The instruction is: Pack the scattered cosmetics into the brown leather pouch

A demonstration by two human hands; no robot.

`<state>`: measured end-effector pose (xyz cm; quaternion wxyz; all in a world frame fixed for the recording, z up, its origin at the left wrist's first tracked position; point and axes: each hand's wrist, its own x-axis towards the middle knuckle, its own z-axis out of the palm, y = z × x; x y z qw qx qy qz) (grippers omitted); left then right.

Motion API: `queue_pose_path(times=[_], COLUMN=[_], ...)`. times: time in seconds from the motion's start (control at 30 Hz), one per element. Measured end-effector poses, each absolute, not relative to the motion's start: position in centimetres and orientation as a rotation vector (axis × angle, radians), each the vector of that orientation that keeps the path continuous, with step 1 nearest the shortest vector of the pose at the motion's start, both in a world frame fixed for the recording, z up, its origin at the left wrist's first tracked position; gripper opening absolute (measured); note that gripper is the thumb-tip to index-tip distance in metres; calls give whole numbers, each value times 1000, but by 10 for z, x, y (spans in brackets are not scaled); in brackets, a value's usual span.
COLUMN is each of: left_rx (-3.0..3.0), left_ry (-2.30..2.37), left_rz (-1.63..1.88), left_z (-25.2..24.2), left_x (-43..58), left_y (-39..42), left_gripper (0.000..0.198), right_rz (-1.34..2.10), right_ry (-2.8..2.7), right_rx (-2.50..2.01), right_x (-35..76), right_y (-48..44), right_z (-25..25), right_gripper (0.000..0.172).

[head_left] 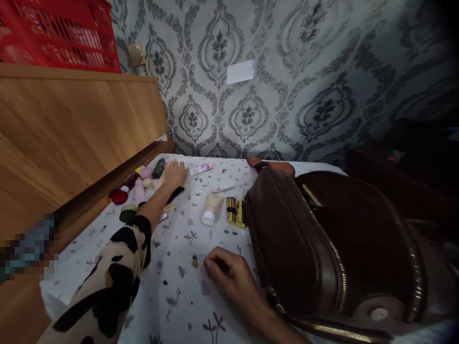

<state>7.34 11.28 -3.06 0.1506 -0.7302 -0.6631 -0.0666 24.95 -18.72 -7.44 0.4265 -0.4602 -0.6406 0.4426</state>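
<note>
My left hand (174,174) reaches to the far left of the patterned cloth, fingers curled downward and tips hidden; whatever they hold cannot be made out. Beside it lie a dark green bottle (158,168) and a pink-and-white tube (201,169). My right hand (229,272) rests near the middle of the cloth, loosely closed with nothing visible in it. Beyond it lie a beige tube with a white cap (211,209), a slim white tube (223,188) and two gold-coloured cosmetic tubes (231,210). A brown leather bag (287,229) stands unzipped to the right.
More cosmetics lie at the left: a pink tube (139,192), a dark red round container (118,196) and a dark green jar (128,213). A wooden panel (82,114) borders the left side, a red basket (79,38) above it. Patterned wallpaper (247,117) covers the back wall.
</note>
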Motion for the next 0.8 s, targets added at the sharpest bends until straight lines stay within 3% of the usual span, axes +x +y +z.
queue_pose_path(times=[0.4,0.63,0.8], left_rx=[-2152,-2208,-2316], left_ry=[-1980,-1866,-1768], left_rz=[-152,-261,-306], left_z=[-23,-13,-13], left_x=[61,65,75], left_y=[176,155,126], left_gripper=[40,58,43], right_rz=[1131,1100,1087], right_ry=[-1558,-1562,-1581], right_rx=[-1148,-1133,-1102], right_x=[249,248,249], right_y=[-190,-189,-189], right_z=[-72,-71,-72], right_gripper=[20,17,16])
